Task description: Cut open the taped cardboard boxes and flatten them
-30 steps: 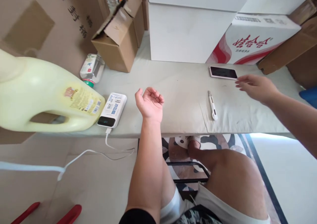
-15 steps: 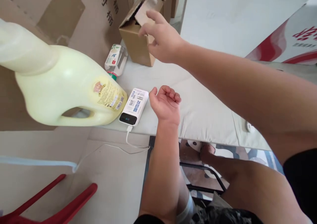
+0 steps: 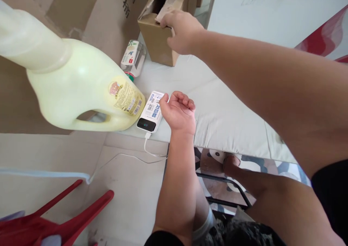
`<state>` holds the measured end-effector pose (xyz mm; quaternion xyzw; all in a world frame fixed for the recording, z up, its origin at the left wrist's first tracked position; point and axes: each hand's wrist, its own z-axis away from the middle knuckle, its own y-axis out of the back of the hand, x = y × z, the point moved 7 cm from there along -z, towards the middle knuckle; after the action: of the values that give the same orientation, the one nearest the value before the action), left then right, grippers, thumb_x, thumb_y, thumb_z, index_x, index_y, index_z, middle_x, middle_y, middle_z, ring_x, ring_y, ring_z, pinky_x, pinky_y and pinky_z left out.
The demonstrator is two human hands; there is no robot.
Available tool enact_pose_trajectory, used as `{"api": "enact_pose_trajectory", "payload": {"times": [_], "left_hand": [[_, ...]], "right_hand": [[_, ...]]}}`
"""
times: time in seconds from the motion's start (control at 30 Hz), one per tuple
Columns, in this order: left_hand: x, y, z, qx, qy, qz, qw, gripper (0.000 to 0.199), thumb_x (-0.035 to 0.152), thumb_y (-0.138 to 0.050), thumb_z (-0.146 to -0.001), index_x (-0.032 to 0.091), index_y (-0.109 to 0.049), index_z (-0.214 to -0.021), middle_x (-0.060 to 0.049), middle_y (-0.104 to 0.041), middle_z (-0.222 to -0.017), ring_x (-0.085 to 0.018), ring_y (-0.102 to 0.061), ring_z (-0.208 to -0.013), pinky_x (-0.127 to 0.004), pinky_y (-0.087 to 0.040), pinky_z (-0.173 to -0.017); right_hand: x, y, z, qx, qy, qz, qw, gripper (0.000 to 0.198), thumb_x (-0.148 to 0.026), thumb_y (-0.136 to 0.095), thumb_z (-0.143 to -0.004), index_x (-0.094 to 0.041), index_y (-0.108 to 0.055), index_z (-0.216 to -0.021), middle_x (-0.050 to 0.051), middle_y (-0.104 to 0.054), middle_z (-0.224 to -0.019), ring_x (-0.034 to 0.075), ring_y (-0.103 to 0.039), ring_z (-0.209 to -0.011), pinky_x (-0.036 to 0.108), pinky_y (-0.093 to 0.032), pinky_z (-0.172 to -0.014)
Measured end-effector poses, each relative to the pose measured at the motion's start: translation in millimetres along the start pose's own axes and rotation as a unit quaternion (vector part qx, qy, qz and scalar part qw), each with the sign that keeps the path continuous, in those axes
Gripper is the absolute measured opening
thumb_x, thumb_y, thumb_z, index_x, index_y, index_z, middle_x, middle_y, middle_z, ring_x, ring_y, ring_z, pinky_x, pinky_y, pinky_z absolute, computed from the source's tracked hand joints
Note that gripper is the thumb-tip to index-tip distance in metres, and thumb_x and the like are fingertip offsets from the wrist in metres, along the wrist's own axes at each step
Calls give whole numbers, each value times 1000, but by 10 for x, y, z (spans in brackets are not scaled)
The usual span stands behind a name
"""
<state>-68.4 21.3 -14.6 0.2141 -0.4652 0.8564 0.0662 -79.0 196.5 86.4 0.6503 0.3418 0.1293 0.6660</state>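
At the upper middle, my right hand (image 3: pixel 185 32) reaches the near corner of a small brown cardboard box (image 3: pixel 157 43) with a torn, raised top flap. Its fingers bend over the flap and rim, with the thumb lower at the box's side; part of the grip is hidden. My left hand (image 3: pixel 179 112) lies palm up at the table's front, fingers loosely curled and apart, nothing in it. Its thumb overlaps the edge of a white power bank (image 3: pixel 152 110), which has a dark display and a white cable (image 3: pixel 146 144) plugged in.
A large pale yellow jug (image 3: pixel 89 83) stands at the left, beside a clear plastic container (image 3: pixel 133 59) with a label. Behind them rises a big cardboard carton (image 3: pixel 108 39). A red chair (image 3: pixel 89 209) is at lower left, a red and white box (image 3: pixel 323 36) at right.
My right hand has closed in on the box's flap and rim from just in front of it. My left thumb now overlaps the power bank's edge. The view has shifted slightly.
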Motion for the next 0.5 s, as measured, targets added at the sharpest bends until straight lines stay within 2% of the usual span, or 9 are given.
{"api": "enact_pose_trajectory", "payload": {"times": [0.13,0.23,0.37,0.5], "left_hand": [[-57,-52,4,-6,-3,-7,1000,51,49,-24,-98,18,-42,-62,1,-34,-56,-9,-39,-45,-24,-32,-50],[-88,-75,4,-5,-5,-14,1000,50,49,-24,-98,19,-41,-63,1,-34,-57,-9,-38,-46,-25,-32,-50],[-115,-90,-6,-8,-2,-22,1000,49,50,-24,-98,19,-41,-63,1,-33,-58,-10,-38,-46,-25,-31,-51],[-95,-82,-6,-6,-34,-42,998,48,48,-25,-97,19,-41,-63,0,-34,-58,-11,-38,-48,-26,-30,-51]], "right_hand": [[-38,-6,37,-17,32,23,999,51,-18,-44,-95,-26,-47,-145,-10,-37,-161,18,-44,-146,37,-36,-123],[-23,20,65,-10,-31,48,998,49,-20,-49,-96,-28,-47,-145,-4,-31,-163,25,-51,-141,51,-39,-119],[-11,2,49,12,-99,71,992,37,-20,-61,-94,-9,-58,-129,11,-53,-144,30,-55,-136,54,-34,-119],[81,24,145,44,-129,33,990,39,-26,-55,-98,-5,-53,-131,14,-55,-144,30,-57,-135,54,-39,-118]]}}
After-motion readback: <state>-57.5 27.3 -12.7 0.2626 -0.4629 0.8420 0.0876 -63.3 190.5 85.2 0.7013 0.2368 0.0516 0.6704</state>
